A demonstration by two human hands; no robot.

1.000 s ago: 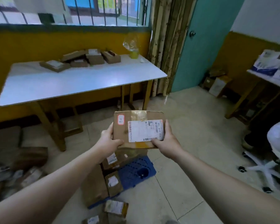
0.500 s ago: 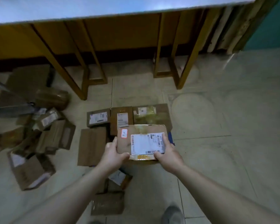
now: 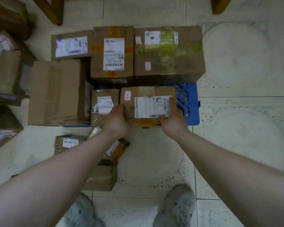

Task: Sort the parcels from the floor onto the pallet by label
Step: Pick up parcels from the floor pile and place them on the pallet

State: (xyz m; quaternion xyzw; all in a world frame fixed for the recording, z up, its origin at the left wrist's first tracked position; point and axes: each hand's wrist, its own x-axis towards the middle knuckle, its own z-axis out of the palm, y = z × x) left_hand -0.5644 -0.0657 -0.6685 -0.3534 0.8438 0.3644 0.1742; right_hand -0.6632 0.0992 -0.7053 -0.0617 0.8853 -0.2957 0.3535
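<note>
Head view, looking straight down: both hands hold one parcel [image 3: 146, 106] over the blue pallet [image 3: 188, 104]. The left hand [image 3: 116, 122] grips its left edge, thumb on top, the other fingers hidden below. The right hand [image 3: 173, 121] grips the near right corner, thumb lying across the end of the white label [image 3: 150, 107]; its fingers are also hidden under the box. A small red-bordered sticker [image 3: 127, 95] sits at the parcel's far left corner. Whether the parcel rests on the pallet or is just above it cannot be told. Just left of it lies a small box [image 3: 102, 104] with a torn label. Beyond stand a taped box [image 3: 169, 51] and a tall box [image 3: 113, 53] side by side, touching. Farther left are a flat box [image 3: 70, 45] and a plain box [image 3: 56, 92]. More parcels lie loose on the tiled floor [image 3: 236, 79] at the left and under the left forearm. Two grey shoes [image 3: 177, 208] show at the bottom edge.
</note>
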